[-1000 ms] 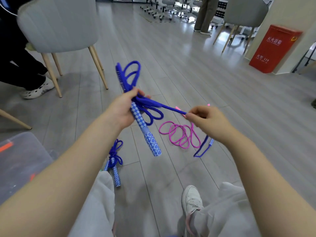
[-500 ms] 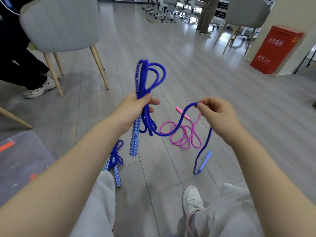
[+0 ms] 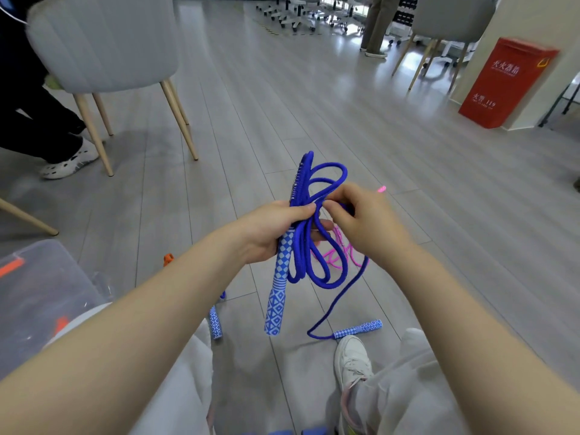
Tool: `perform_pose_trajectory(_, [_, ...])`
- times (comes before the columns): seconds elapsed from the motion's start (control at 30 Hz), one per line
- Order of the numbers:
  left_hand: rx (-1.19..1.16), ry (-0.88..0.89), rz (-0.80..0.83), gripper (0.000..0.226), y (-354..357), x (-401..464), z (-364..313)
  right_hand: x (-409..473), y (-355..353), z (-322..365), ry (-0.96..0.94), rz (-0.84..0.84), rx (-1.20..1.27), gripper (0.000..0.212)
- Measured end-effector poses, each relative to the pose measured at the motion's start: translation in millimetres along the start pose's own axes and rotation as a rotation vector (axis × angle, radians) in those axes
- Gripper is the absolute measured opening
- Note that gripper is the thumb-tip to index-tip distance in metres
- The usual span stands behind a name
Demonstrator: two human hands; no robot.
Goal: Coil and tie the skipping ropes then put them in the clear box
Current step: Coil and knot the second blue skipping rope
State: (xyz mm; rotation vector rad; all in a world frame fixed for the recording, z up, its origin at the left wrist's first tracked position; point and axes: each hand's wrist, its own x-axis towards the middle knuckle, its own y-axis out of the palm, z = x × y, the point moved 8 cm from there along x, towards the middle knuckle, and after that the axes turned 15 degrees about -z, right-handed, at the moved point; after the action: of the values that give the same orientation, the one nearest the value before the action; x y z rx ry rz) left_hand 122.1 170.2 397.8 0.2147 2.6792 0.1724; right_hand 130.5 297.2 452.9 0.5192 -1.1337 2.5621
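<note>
Nearest the person, the free handle (image 3: 358, 329) of the blue rope (image 3: 314, 246) lies flat on the floor just beside the white shoe (image 3: 353, 359), its long axis running left-right. From it the loose tail (image 3: 339, 301) climbs up & right to the right hand (image 3: 367, 221). That tail is what's left to wrap, so the next move prob. turns on it: it hangs right of the bundle, right hand nearer.

Left hand (image 3: 270, 230) grips the coiled loops plus the other handle (image 3: 277, 293), fingers curled round the lot; handle hangs roughly vertical, loops stick up above the fist. Right hand sits touching the bundle on its right side, thumb & fingers pinching a strand at the top of the fist; narrow pinch, not wide.

Clear box (image 3: 47, 290) is low left, near the left forearm. A second blue rope (image 3: 216, 324), partly hidden by the arm, lies on the floor between box & bundle. Pink rope (image 3: 337, 255) lies loose on the floor beyond the hands, mostly hidden behind them.
</note>
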Motion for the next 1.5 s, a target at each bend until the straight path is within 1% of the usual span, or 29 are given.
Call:
perform_pose_trajectory(0.07, [0.014,-0.004,0.004,0.02,-0.1,1.6,3.5,-0.9,4.4,-0.8,-0.061,0.017,-0.104,0.013])
perform_pose_trajectory(0.2, [0.089,0.009,0.062,0.014,4.5,0.0,6.8,-1.7,9.5,-4.1,-0.088,0.054,-0.186,0.017])
perform_pose_trajectory(0.27, [0.114,0.025,0.059,0.013,4.8,-0.6,5.5,-2.1,9.4,-7.2,-0.072,0.086,-0.187,0.02])
perform_pose_trajectory(0.33, [0.166,0.064,0.037,0.012,0.3,0.9,1.9,-1.0,3.8,-13.3,-0.018,0.11,-0.171,0.029])
perform_pose_trajectory(0.4, [0.167,0.082,-0.016,0.015,-10.7,4.7,-5.1,3.2,-6.1,-22.2,0.036,0.109,-0.149,0.034])
perform_pose_trajectory(0.5, [0.033,0.132,-0.155,0.021,-42.7,13.6,-29.5,11.3,-28.7,-38.2,0.11,0.064,-0.111,0.037])
perform_pose_trajectory(0.57, [-0.151,0.142,-0.285,0.022,-74.1,19.5,-46.0,14.8,-45.8,-48.0,0.169,0.028,-0.108,0.032])
perform_pose_trajectory(0.63, [-0.312,0.128,-0.405,0.017,-101.4,22.7,-52.8,17.1,-54.6,-53.3,0.221,0.013,-0.075,0.025])
perform_pose_trajectory(0.7, [-0.337,0.118,-0.457,0.014,-109.2,21.8,-50.1,17.2,-51.7,-52.1,0.259,0.006,0.007,0.023])
perform_pose_trajectory(0.77, [-0.308,0.104,-0.439,0.013,-99.1,18.5,-45.8,16.8,-44.2,-45.8,0.29,-0.014,0.115,0.022])
perform_pose_trajectory(0.87, [-0.266,0.082,-0.352,0.016,-75.8,12.9,-40.7,14.2,-30.3,-33.1,0.314,-0.067,0.295,0.018])
perform_pose_trajectory(0.93, [-0.212,0.077,-0.298,0.016,-62.8,11.6,-37.1,11.3,-19.1,-22.9,0.289,-0.068,0.352,0.013])
perform_pose_trajectory(1.03, [-0.142,0.076,-0.233,0.016,-45.8,11.2,-29.3,7.1,-4.5,-11.5,0.206,-0.075,0.347,0.012])
perform_pose_trajectory(1.13, [-0.097,0.046,-0.134,0.024,-28.7,9.0,-20.3,1.1,10.6,-2.7,0.126,-0.045,0.287,0.01])
perform_pose_trajectory(1.23, [-0.024,0.051,-0.073,0.031,-16.4,5.6,-14.3,-5.6,20.5,8.0,0.03,0.024,0.164,0.023])
perform_pose_trajectory(1.33, [0.047,0.111,-0.12,0.027,-16.2,6.6,-13.7,-6.9,18.2,17.8,-0.042,0.049,0.128,0.028])
perform_pose_trajectory(1.43, [0.078,0.147,-0.138,0.019,-13.5,5.2,-12.1,-11.4,22.8,22.7,-0.099,0.101,0.109,0.018])
perform_pose_trajectory(1.5, [0.1,0.181,-0.177,0.017,-12.9,3.7,-12.2,-12.6,27.2,17.0,-0.039,0.126,0.129,0.008])
